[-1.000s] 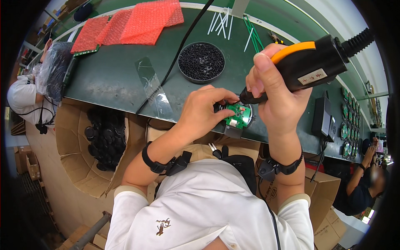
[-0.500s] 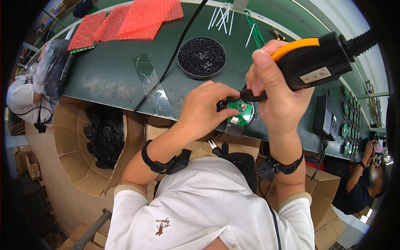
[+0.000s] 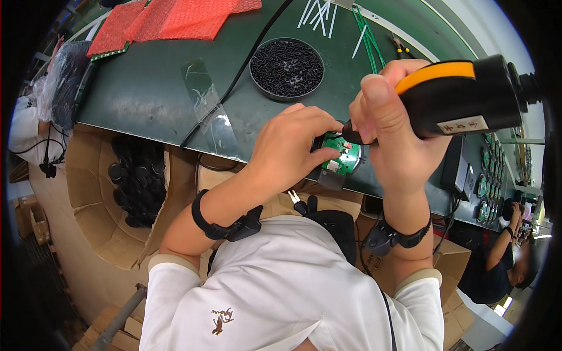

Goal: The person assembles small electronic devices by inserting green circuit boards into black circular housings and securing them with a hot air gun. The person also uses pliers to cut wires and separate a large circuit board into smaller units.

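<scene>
My right hand point(image 3: 401, 137) is wrapped round a black electric screwdriver point(image 3: 462, 111) with an orange lever along its top. Its black nose slants down to the left onto a green circuit board point(image 3: 350, 157), and the very tip is hidden behind my left fingers. The board sits in a dark housing point(image 3: 331, 180) at the table's near edge. My left hand point(image 3: 290, 143) grips the housing and board from the left, thumb on the board and the other fingers along the far side.
Beyond my hands stands a round dish point(image 3: 287, 69) full of small black pieces. White sticks point(image 3: 319, 17), green sticks point(image 3: 370, 44) and pliers point(image 3: 401, 48) lie farther back. Red bubble wrap point(image 3: 193, 20) is at far left, a carton of black round parts point(image 3: 137, 181) below; several boards point(image 3: 490, 175) line the right.
The screwdriver and my right hand have shifted slightly right and down in the picture, its nose still at the board. My left hand keeps its hold. The whole view has moved a little.
</scene>
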A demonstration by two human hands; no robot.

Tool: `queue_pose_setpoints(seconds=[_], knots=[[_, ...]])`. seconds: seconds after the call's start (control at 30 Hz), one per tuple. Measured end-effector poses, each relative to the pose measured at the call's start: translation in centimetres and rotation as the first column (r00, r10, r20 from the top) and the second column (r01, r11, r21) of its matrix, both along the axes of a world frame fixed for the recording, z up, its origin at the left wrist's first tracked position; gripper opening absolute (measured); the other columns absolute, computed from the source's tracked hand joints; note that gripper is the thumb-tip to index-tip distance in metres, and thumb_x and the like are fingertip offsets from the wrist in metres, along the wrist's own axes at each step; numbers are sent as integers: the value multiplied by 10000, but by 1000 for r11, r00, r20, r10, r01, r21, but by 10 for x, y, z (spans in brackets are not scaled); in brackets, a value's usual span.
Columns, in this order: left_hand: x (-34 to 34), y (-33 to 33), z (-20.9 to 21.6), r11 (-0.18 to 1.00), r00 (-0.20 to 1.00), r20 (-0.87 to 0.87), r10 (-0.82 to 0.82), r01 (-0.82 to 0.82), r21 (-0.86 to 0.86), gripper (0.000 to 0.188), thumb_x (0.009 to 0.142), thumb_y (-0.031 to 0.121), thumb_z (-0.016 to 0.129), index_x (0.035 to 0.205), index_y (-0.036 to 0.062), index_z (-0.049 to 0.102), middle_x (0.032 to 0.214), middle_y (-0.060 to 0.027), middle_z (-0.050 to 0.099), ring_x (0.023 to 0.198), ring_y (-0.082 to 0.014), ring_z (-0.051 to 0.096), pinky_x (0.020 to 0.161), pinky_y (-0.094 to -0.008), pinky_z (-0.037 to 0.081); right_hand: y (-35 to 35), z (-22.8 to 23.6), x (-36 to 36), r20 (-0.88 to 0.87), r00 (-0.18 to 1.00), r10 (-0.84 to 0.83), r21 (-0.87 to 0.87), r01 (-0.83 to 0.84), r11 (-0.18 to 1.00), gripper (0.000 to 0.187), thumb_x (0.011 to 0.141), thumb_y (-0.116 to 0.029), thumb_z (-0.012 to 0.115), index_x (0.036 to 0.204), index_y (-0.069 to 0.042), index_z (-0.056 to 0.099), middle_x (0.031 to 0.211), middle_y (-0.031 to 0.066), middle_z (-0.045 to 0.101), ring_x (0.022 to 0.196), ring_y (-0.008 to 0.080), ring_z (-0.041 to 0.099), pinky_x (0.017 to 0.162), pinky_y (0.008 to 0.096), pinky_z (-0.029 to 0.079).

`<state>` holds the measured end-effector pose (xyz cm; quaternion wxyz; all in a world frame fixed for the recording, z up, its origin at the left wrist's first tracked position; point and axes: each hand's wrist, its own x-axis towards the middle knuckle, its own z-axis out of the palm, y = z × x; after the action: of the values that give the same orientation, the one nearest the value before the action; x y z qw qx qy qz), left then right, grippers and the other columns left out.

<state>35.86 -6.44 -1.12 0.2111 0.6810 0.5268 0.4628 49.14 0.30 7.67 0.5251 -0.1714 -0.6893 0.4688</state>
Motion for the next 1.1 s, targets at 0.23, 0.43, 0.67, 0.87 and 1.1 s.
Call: queue_pose_setpoints(seconds=[0.23,0.43,0.67,0.87,1.1], knots=[[-2,-2,-1,1000,999,-39,-1,0,-22,352,718,145,877,1031,66,737,973,-63,671,873,-295,625,749,-413,515,-5,-1,0,4,999,-44,-54,44,998,168,939,-29,735,1006,-11,583,748,38,594,533,106,527,515,261,434],[-2,2,17,991,990,-113,-82,69,-116,334,771,125,839,1082,68,732,969,-100,608,874,-282,612,766,-394,498,3,21,13,-28,999,-34,-265,25,964,291,905,-69,784,1150,2,643,821,22,643,654,88,596,595,255,487],[1,12,25,966,987,-98,-127,100,-240,275,739,48,838,980,64,705,875,-77,572,798,-252,592,724,-355,487,30,-23,76,483,617,-621,476,410,778,623,846,-253,817,1331,32,547,1162,214,668,1026,320,681,851,388,549],[31,1,24,982,983,178,-36,68,-179,312,755,-85,770,1038,5,675,950,-59,581,752,-134,586,663,-265,478,-47,-40,124,567,821,67,-379,188,906,510,969,-167,715,1385,26,491,840,107,727,716,190,733,646,331,583],[19,-30,29,993,1000,-12,28,-29,-112,323,790,-103,696,1092,7,664,1031,-85,615,702,-113,567,621,-243,441,27,-5,360,73,595,-801,-409,750,520,456,992,-144,653,1351,59,458,976,131,665,695,193,677,612,340,590]])
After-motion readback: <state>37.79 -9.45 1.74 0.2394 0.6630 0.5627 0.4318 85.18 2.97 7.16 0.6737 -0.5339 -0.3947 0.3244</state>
